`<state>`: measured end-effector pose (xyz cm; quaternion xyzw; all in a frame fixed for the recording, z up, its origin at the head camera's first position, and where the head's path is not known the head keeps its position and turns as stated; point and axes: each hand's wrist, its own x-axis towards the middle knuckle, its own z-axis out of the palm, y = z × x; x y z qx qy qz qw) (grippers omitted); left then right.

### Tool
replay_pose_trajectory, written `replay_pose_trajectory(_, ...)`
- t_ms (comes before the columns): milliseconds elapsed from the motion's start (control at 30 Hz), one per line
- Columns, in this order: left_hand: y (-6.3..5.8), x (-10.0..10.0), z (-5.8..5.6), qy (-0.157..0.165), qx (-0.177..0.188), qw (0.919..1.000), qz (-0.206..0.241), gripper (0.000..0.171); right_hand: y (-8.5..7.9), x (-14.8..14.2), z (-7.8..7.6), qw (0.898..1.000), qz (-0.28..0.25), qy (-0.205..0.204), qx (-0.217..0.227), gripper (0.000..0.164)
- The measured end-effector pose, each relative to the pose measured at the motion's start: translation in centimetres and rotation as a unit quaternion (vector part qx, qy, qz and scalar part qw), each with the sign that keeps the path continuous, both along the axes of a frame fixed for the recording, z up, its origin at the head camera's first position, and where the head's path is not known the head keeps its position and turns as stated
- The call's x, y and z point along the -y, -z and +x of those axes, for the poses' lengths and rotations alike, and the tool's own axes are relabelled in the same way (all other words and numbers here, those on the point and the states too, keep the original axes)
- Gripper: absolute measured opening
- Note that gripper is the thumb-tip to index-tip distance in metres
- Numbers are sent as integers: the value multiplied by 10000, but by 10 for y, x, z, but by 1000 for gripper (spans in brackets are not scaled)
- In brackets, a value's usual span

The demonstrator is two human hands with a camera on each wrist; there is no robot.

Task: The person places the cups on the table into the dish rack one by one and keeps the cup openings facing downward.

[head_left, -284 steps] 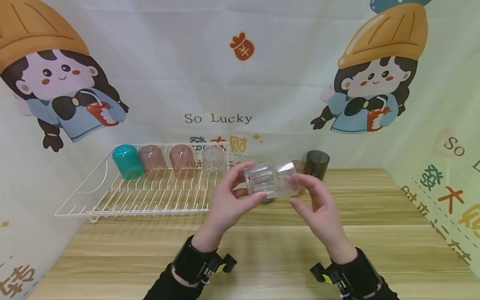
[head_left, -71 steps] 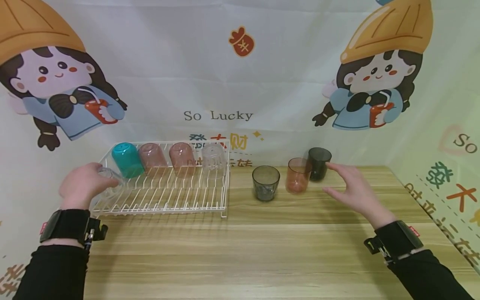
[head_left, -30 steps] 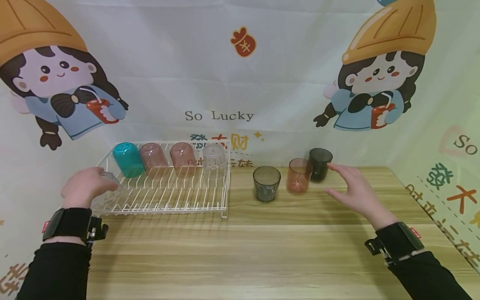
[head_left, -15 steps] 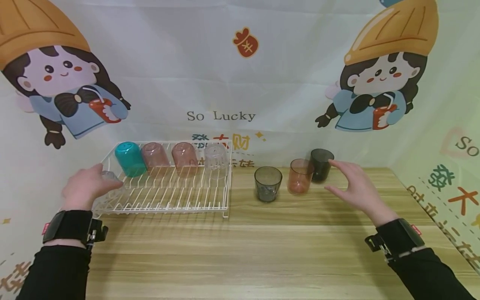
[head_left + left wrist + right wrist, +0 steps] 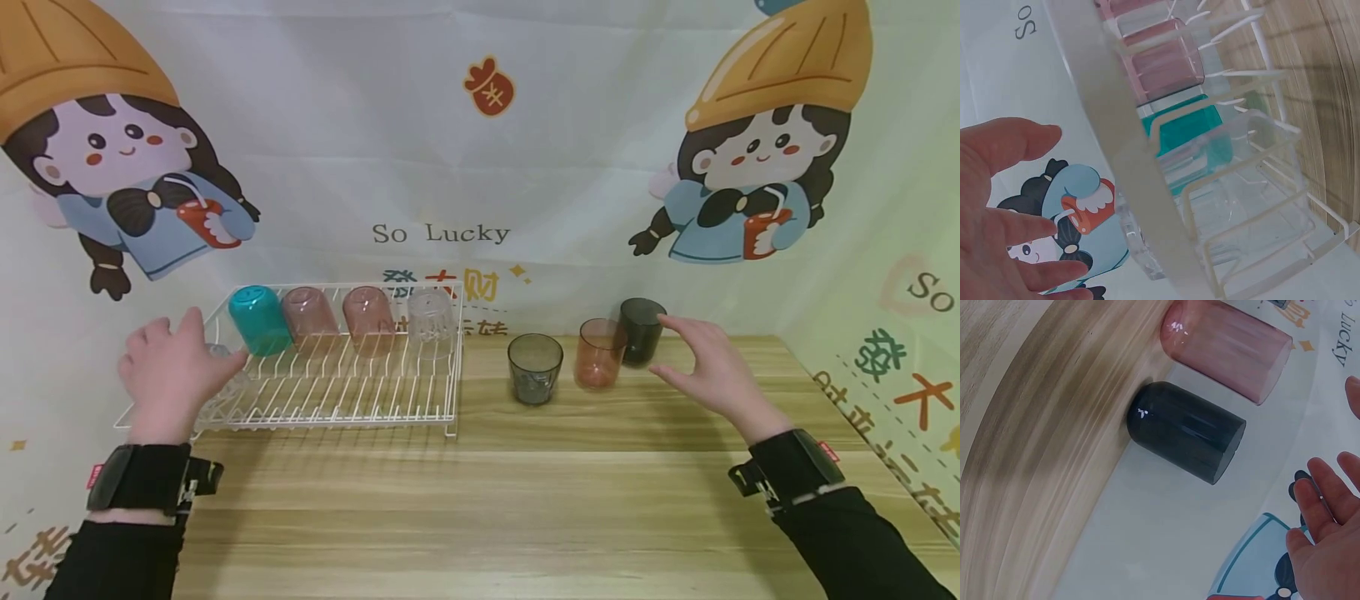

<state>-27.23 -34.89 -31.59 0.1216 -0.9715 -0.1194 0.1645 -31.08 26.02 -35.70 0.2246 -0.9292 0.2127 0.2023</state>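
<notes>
My left hand (image 5: 168,375) is just above the left end of a white wire dish rack (image 5: 337,426), thumb and fingers spread. Beside it, partly hidden by the hand in the head view, a clear glass (image 5: 1235,200) leans upside down in the rack; the left wrist view shows a gap between fingers and glass. Out on the right, my right hand (image 5: 712,371) hovers with thumb and fingers apart, holding nothing. Its index fingertip overlaps the rim of a dark grey glass (image 5: 640,333) in the head view, while the right wrist view shows them apart.
Upside down along the rack's back row are a teal glass (image 5: 258,321), two pink glasses (image 5: 367,321) and another clear glass (image 5: 431,323). Upright on the wooden table (image 5: 480,517) stand a reddish glass (image 5: 598,358) and a smoky grey glass (image 5: 534,372). A printed cloth (image 5: 420,150) hangs behind.
Both hands held the clear glass over the table earliest; then my left hand set it in the rack's left end. Now that hand has let go and lifted off. The right hand barely moved lately.
</notes>
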Motion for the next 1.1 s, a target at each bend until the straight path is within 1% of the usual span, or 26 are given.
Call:
replay_pose_trajectory(133,2,-7,5,-2,-509,9986,135,80,2,-1,-1,10000,58,4,18,66)
replay_pose_trajectory(233,4,-13,8,42,-971,9951,186,78,3,0,-2,9999,108,-13,43,65)
replay_pose_trajectory(300,5,-17,10,98,-1213,9924,172,76,3,1,-4,9999,154,-21,47,65)
replay_pose_trajectory(500,9,-27,13,253,-1570,9872,112,71,4,3,-6,9996,230,47,126,65)
replay_pose_trajectory(600,11,-31,15,329,-1783,9834,101,70,4,4,-6,9996,209,48,200,65)
replay_pose_trajectory(733,12,-37,18,439,-1890,9809,135,72,4,6,-8,9995,209,18,223,65)
replay_pose_trajectory(833,12,-41,20,506,-1884,9807,142,73,5,9,-10,9996,222,-17,191,65)
replay_pose_trajectory(933,12,-45,20,574,-1925,9796,69,74,5,12,-13,9996,233,-37,161,65)
replay_pose_trajectory(1000,11,-48,21,589,-1931,9794,27,75,6,14,-14,9996,248,-38,161,65)
replay_pose_trajectory(1100,10,-51,22,577,-1841,9812,6,76,7,18,-17,9994,313,-21,177,65)
